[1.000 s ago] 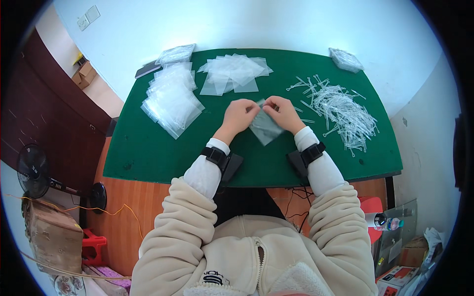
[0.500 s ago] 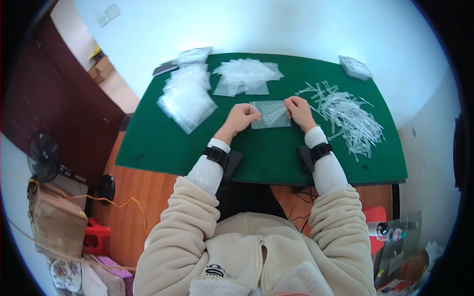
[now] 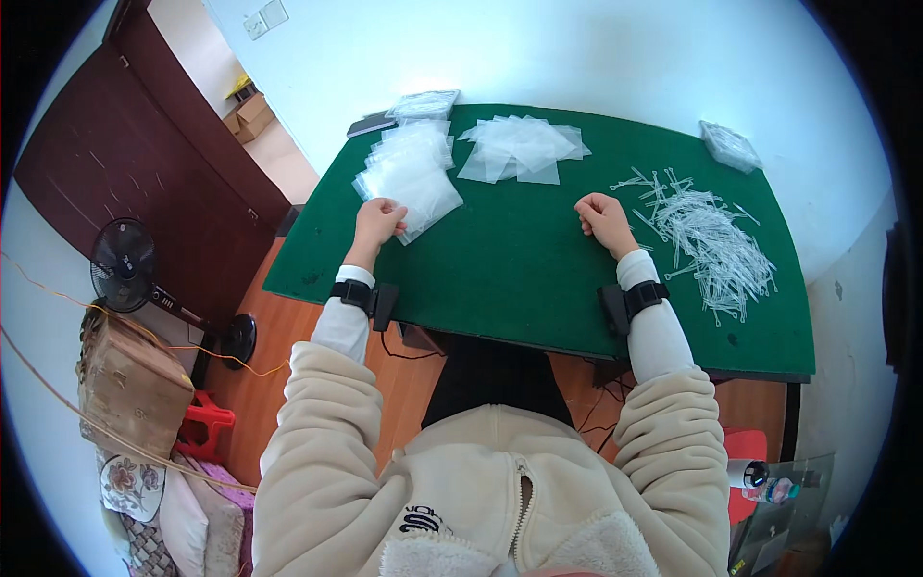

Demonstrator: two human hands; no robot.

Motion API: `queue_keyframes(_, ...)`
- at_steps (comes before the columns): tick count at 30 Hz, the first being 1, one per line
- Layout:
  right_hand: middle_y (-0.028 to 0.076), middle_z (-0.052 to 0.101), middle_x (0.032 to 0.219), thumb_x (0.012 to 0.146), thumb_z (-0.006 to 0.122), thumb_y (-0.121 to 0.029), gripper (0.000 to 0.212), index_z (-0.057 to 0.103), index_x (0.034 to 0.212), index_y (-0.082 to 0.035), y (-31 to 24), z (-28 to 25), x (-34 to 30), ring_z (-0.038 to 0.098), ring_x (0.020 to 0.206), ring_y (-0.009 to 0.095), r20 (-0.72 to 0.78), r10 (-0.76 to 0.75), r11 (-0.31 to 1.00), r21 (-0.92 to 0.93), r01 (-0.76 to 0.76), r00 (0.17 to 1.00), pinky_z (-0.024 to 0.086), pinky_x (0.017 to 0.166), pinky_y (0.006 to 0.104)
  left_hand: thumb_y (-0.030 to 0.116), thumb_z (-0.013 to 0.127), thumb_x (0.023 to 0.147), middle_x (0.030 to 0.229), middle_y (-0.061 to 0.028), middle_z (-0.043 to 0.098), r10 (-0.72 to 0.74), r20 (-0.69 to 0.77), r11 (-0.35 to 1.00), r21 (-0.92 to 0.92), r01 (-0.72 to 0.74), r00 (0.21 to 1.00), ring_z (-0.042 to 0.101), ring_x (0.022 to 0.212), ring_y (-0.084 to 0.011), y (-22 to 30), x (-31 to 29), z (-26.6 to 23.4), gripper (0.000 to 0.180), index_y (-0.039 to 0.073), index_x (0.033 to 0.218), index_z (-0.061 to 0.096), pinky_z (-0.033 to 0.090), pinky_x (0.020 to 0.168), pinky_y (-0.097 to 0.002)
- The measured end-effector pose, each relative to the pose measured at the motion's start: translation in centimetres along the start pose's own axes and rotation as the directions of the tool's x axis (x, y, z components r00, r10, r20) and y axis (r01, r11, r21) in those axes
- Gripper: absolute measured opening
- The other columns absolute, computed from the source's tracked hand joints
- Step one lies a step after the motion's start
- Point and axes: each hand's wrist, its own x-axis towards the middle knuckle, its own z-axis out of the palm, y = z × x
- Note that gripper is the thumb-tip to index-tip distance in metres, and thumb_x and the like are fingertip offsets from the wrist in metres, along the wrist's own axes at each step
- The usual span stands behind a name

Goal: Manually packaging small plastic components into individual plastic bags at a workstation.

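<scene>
My left hand [image 3: 381,223] is at the near edge of the left pile of clear plastic bags [image 3: 409,173]. Its thumb and fingers pinch the edge of a plastic bag [image 3: 415,223] there. Over the green table to the right, my right hand [image 3: 604,221] is curled closed, with nothing visible in it. Beside it lies a loose heap of thin clear plastic sticks with small looped ends [image 3: 711,236]. A second spread of flat clear bags [image 3: 524,149] lies at the back middle.
The green table [image 3: 500,260] meets a white wall at the back. Clear packets stand at the back left [image 3: 426,104] and back right [image 3: 731,147], with a dark flat object [image 3: 371,125] by the left one. A black fan [image 3: 125,264] and a cardboard box [image 3: 135,385] are on the left.
The bag of sticks held between both hands at the middle is no longer there. My left hand has moved left to the bag pile; my right hand has let go of the bag and curled.
</scene>
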Motion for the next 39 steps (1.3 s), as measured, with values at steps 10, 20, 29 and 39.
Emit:
queue_keyframes(10,0.006,0.058,0.089,0.08,0.06,-0.024,0.022,0.059,0.092,-0.006,1.3,-1.5,0.2,0.055,0.082,0.018,-0.229,-0.398,0.676,-0.728,0.115,0.889,0.044,0.072,0.0345,0.007,0.064,0.077,0.092,-0.0044,0.054,0.514,0.168,0.856,-0.161,-0.49,0.842,0.053,0.079,-0.0113,10.8,-7.3,3.3,0.021,0.003,0.096,0.057,0.044,0.066,-0.0226)
queue_keyframes(20,0.012,0.044,0.127,0.08,0.053,-0.042,0.047,0.052,0.118,-0.015,3.7,-2.6,0.8,0.036,0.12,0.033,-0.381,-0.229,0.274,-0.908,-0.317,0.896,0.024,0.097,0.0571,0.003,0.06,0.078,0.073,-0.0063,0.057,0.966,0.226,0.246,-0.953,-0.178,0.125,0.055,0.065,-0.0173,24.2,-19.0,4.7,0.007,0.0,0.083,0.062,0.042,0.058,-0.0232)
queue_keyframes(29,0.009,0.046,0.124,0.08,0.054,-0.04,0.041,0.054,0.114,-0.017,2.3,-3.1,0.4,0.04,0.117,0.03,-0.332,-0.053,0.343,-0.892,-0.295,0.942,0.029,0.095,0.054,0.007,0.06,0.078,0.072,-0.0064,0.056,0.953,0.223,0.257,-0.953,-0.158,0.205,0.053,0.063,-0.017,23.6,-20.0,6.6,0.007,0.0,0.082,0.059,0.042,0.058,-0.0239)
queue_keyframes(39,0.007,0.049,0.12,0.079,0.055,-0.039,0.04,0.055,0.112,-0.017,2.1,-3.2,0.4,0.043,0.115,0.028,-0.338,-0.061,0.341,-0.891,-0.299,0.939,0.032,0.094,0.051,0.01,0.06,0.079,0.07,-0.0065,0.056,0.943,0.252,0.281,-0.953,-0.113,0.218,0.051,0.061,-0.0167,23.7,-20.2,6.3,0.01,0.001,0.08,0.057,0.042,0.057,-0.0246)
